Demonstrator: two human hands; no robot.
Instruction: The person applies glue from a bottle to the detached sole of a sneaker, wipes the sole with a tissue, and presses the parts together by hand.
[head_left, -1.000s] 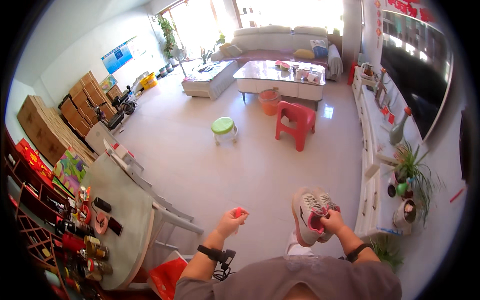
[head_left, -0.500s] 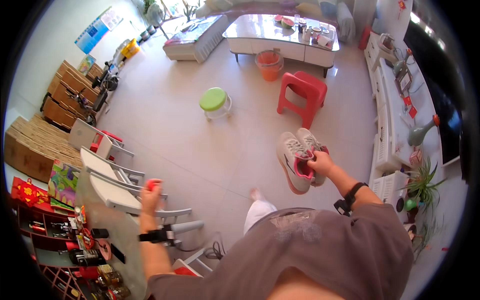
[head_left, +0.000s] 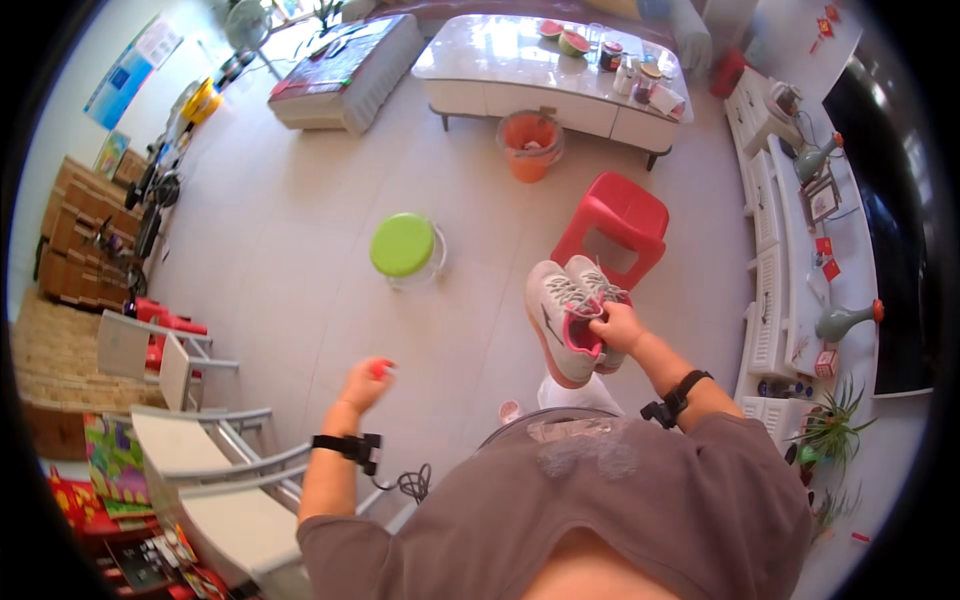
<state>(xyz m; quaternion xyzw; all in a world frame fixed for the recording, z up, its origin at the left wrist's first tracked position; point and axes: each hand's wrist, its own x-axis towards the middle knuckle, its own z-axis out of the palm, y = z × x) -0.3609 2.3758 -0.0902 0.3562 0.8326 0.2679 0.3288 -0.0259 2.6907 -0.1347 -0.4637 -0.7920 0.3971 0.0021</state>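
your left hand (head_left: pixel 366 382) is curled around a small red object (head_left: pixel 379 369) above the floor. your right hand (head_left: pixel 617 326) pinches a pair of grey sneakers (head_left: pixel 570 318) together at their collars; they look light and soft, so grip the heels firmly.

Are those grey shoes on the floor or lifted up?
Lifted: the right hand pinches both grey shoes together by their pink collars, soles hanging clear of the tile floor.

pale tiled floor (head_left: pixel 290 270), white coffee table (head_left: pixel 540 70), red stool (head_left: pixel 615 225), green-topped stool (head_left: pixel 403 247), orange bucket (head_left: pixel 530 145)
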